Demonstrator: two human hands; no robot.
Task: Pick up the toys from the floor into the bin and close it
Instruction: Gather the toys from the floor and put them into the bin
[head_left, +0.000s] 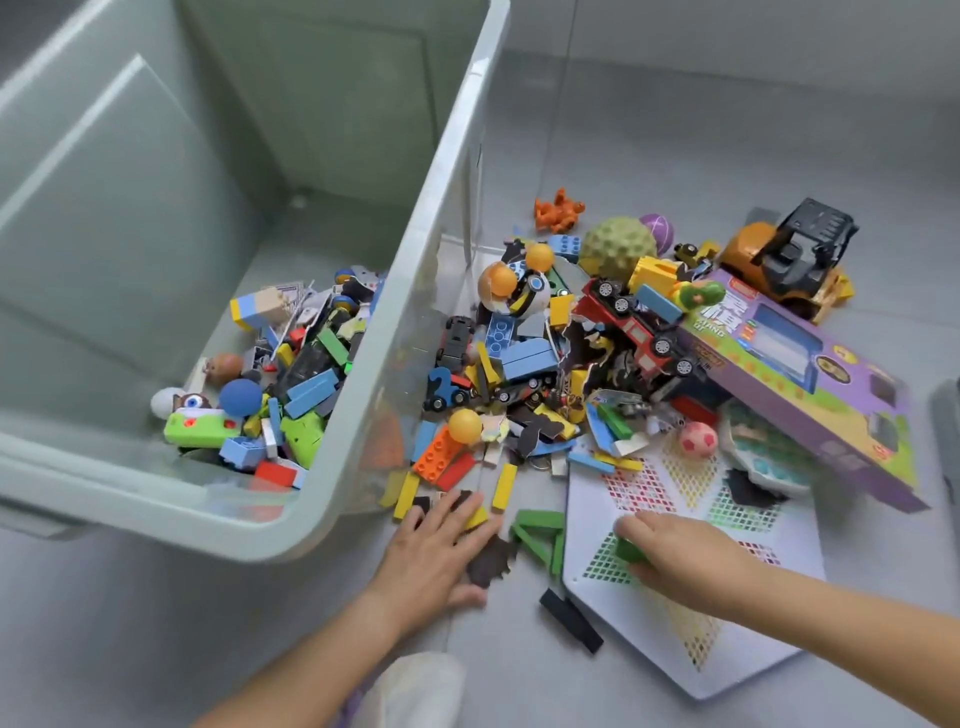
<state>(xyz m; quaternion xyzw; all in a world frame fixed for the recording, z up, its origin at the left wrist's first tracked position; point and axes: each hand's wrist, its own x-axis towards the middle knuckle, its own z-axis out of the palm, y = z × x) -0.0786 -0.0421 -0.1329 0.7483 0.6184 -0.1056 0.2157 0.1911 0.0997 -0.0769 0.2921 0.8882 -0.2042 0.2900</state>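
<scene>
While my right hand (685, 564) grips a green block (630, 551), my left hand (436, 551), fingers (457, 512) spread, should sweep puzzle pieces (491, 564) toward the bin (291, 535).

One view only: head cam on me, wide-angle, facing forward and steeply down at the floor (675, 135). Close range. My forearms come in from the near edge, left hand (441, 545) near-centre, right hand (680, 558) near-right, close enough to read the green block (629, 551) in its grip. The bin (322, 499) fills the left and far-left, seen from above its rim, so the inside shows down to the bottom. The toy pile (571, 353) sits centre to right, beyond my hands. A strip of wall (779, 31) runs along the far right. Straight edges bow near the frame borders.
</scene>
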